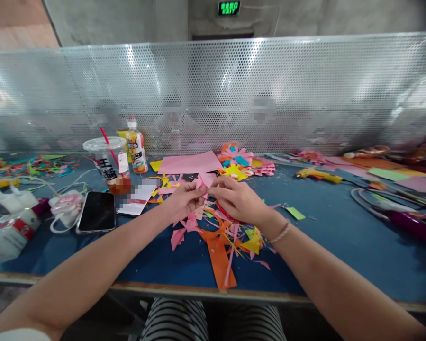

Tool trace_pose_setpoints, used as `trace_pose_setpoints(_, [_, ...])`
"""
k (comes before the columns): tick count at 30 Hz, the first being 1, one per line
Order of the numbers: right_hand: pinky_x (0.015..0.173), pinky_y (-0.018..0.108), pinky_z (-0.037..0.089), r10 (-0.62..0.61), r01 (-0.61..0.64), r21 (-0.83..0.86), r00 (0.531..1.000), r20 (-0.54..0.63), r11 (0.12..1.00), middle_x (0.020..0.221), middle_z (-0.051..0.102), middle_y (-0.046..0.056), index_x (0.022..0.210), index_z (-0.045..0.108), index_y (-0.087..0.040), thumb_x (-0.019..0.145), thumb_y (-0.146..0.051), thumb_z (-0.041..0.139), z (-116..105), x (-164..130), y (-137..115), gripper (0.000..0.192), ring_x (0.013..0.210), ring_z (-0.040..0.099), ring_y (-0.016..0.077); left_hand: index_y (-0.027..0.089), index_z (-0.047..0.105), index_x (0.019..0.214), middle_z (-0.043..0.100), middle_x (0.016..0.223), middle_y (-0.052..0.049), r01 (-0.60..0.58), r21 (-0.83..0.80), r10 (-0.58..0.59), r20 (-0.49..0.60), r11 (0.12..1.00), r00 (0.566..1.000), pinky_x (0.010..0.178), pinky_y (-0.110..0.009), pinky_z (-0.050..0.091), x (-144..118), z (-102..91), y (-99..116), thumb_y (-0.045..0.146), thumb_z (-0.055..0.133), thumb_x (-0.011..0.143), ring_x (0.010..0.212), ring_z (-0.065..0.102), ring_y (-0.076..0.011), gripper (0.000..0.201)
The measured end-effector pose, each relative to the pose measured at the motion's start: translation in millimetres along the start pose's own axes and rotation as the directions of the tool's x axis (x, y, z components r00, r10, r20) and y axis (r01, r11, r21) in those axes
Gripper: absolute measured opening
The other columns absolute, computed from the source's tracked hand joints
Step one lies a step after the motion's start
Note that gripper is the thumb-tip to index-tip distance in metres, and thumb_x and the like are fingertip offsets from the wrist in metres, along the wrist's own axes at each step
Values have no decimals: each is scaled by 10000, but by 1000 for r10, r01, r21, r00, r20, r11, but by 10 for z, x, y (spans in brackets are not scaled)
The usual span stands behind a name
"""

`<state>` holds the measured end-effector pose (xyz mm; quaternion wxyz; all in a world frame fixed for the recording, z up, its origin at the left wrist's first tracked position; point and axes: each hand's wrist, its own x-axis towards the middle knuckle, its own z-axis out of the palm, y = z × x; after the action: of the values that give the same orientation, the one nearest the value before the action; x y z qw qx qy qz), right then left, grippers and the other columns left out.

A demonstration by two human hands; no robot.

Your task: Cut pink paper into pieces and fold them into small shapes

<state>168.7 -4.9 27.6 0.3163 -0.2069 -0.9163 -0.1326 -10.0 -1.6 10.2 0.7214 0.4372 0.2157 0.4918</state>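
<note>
You held the pink paper piece [204,181] pinched between both hands, left hand [184,201] and right hand [238,201] equally near, above the scraps [218,237] on the surface [340,237].

Two bare hands meet over a blue work table [340,237] — the left hand [184,201] and the right hand [239,201] — together pinching one small folded piece of pink paper [206,180]. One black smartphone [96,211] lies face up at left. One clear plastic cup with a red straw [108,158] stands beside one yellow-labelled drink bottle [136,149]. One large flat sheet of pink paper [189,163] lies behind the hands, one yellow glue gun [317,175] at right, one long orange paper strip [220,255] in front. The coloured paper scraps [234,237] — too many and too tangled to count.
</note>
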Motion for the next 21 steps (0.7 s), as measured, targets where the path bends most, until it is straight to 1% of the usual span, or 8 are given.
trace_pose_setpoints(3, [669, 292, 459, -6, 6, -3, 1000, 12, 1000, 1005, 498, 96, 1028, 533, -204, 825, -127, 387, -12, 7, -3, 262, 805, 517, 151, 109, 546, 617, 527, 549, 30, 17, -9, -17, 2, 1000, 1000, 487, -127, 412, -12, 9, 9, 109, 681, 628, 500, 507, -29, 135])
trace_pose_setpoints(7, [709, 291, 454, 123, -99, 166, 982, -144, 981, 909, 518, 79, 973, 503, -181, 817, -108, 402, -1, 34, -31, 200, 836, 506, 154, 103, 549, 638, 536, 588, 21, 28, -17, -27, 51, 999, 998, 484, -142, 401, -19, 15, 20, 108, 652, 658, 479, 479, -21, 106])
trace_pose_setpoints(9, [717, 289, 447, 146, -105, 225, 974, -173, 969, 882, 519, 72, 936, 501, -176, 810, -94, 409, 3, 47, -44, 176, 828, 502, 148, 102, 543, 626, 521, 566, 24, 37, -14, -36, 59, 999, 998, 489, -153, 402, -23, 17, 22, 116, 645, 667, 469, 470, -23, 110])
trace_pose_setpoints(11, [740, 295, 437, 110, -68, 243, 980, -164, 968, 872, 518, 68, 908, 512, -175, 801, -79, 414, 5, 54, -52, 174, 839, 499, 149, 104, 540, 627, 513, 554, 26, 39, -10, -38, 53, 999, 998, 491, -160, 399, -29, 19, 25, 123, 644, 668, 464, 464, -26, 113])
trace_pose_setpoints(13, [739, 292, 430, 109, -64, 250, 979, -170, 966, 863, 518, 64, 899, 516, -176, 796, -72, 416, 7, 56, -55, 177, 832, 496, 145, 106, 538, 630, 513, 557, 27, 38, -8, -38, 48, 999, 998, 491, -160, 392, -36, 21, 31, 123, 646, 664, 464, 458, -24, 114])
trace_pose_setpoints(16, [674, 261, 422, 175, -123, 260, 966, -191, 958, 845, 515, 56, 897, 511, -175, 800, -89, 424, 19, 53, -54, 157, 770, 486, 131, 107, 525, 617, 503, 549, 30, 46, 10, -46, 52, 999, 998, 484, -156, 375, -42, 30, 39, 124, 644, 661, 461, 449, -21, 128])
trace_pose_setpoints(18, [652, 251, 409, 210, -155, 271, 959, -189, 950, 827, 515, 50, 869, 506, -174, 803, -103, 424, 31, 52, -54, 127, 748, 478, 127, 112, 514, 606, 501, 542, 33, 41, 35, -42, 29, 999, 999, 473, -153, 359, -41, 40, 37, 128, 648, 654, 457, 447, -22, 143])
trace_pose_setpoints(21, [604, 232, 378, 299, -249, 300, 945, -134, 921, 728, 498, 19, 764, 476, -171, 800, -122, 428, 54, 58, -60, 77, 671, 458, 113, 124, 494, 592, 515, 554, 30, 12, 93, -9, -33, 996, 999, 459, -158, 338, -29, 47, 19, 139, 662, 627, 454, 446, -26, 172])
